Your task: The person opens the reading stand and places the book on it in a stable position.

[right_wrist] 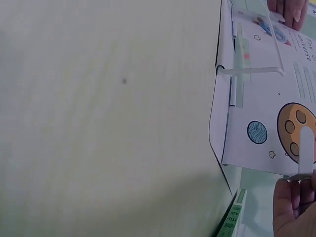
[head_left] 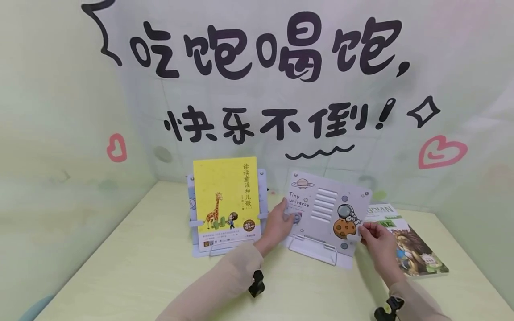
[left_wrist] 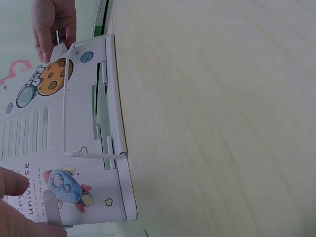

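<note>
A white book stand (head_left: 327,229) printed "Tiny universe", with planets, a rocket and an astronaut, stands upright, slightly leaning back on the table. Its left edge is held by my left hand (head_left: 279,227), with finger and thumb at the pale side clip (left_wrist: 52,207). My right hand (head_left: 381,245) pinches the opposite side clip (right_wrist: 307,148), which overlaps the orange planet. A wire page holder (left_wrist: 65,118) projects across the stand's lower front. No book rests on this stand.
To the left, a yellow book (head_left: 225,191) with a giraffe sits on a second stand (head_left: 263,191), held by its clips. Behind my right hand lies a picture-covered book (head_left: 415,252). A white printed cloth (head_left: 249,93) hangs behind the pale table (head_left: 136,267).
</note>
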Available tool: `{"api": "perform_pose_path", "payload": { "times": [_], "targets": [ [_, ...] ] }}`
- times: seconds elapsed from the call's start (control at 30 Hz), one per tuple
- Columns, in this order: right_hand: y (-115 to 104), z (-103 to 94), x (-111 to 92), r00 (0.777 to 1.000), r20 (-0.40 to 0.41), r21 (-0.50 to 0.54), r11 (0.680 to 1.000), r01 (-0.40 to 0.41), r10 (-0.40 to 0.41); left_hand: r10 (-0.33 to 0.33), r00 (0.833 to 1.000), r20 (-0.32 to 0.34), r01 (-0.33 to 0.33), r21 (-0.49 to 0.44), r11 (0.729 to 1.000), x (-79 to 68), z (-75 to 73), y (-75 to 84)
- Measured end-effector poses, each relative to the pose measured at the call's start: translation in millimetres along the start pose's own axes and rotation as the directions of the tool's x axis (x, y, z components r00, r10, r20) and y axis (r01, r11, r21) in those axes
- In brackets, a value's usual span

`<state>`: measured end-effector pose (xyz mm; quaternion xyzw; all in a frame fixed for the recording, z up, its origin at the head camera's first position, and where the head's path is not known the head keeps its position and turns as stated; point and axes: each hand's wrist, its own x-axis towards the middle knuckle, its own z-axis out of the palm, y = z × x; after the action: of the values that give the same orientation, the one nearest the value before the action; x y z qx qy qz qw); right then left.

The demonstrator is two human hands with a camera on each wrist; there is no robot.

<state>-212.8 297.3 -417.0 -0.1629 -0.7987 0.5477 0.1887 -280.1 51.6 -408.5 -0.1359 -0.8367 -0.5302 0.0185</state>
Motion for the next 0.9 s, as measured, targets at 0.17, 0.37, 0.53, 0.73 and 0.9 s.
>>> {"api": "perform_pose_path", "payload": {
  "times": [0.17,0.37,0.53,0.73,0.9],
  "targets": [
    [-1.7,6.0,13.7,0.999,-0.032,-0.057,0.998,0.009,-0.011,0.005,1.0,-0.001,-0.005,-0.038,0.999,-5.8,0.9,-0.9],
    [-4.1,13.5,27.3,0.999,-0.04,-0.052,0.999,0.001,-0.003,0.018,1.0,-0.019,-0.018,-0.027,0.999,-10.2,1.1,-0.6],
    [-6.5,18.9,37.8,0.999,-0.045,-0.085,0.996,0.002,-0.005,0.043,0.998,-0.04,-0.043,-0.009,0.999,-12.7,1.3,-0.3],
    [-8.1,24.4,47.8,0.997,-0.064,-0.141,0.989,0.043,-0.052,0.056,0.998,-0.043,-0.055,0.01,0.998,-14.6,2.8,-2.5],
    [-9.1,26.7,51.6,0.996,-0.056,-0.136,0.989,0.056,-0.064,0.084,0.995,-0.052,-0.083,0.019,0.996,-16.3,2.7,-2.3]
  ]
}}
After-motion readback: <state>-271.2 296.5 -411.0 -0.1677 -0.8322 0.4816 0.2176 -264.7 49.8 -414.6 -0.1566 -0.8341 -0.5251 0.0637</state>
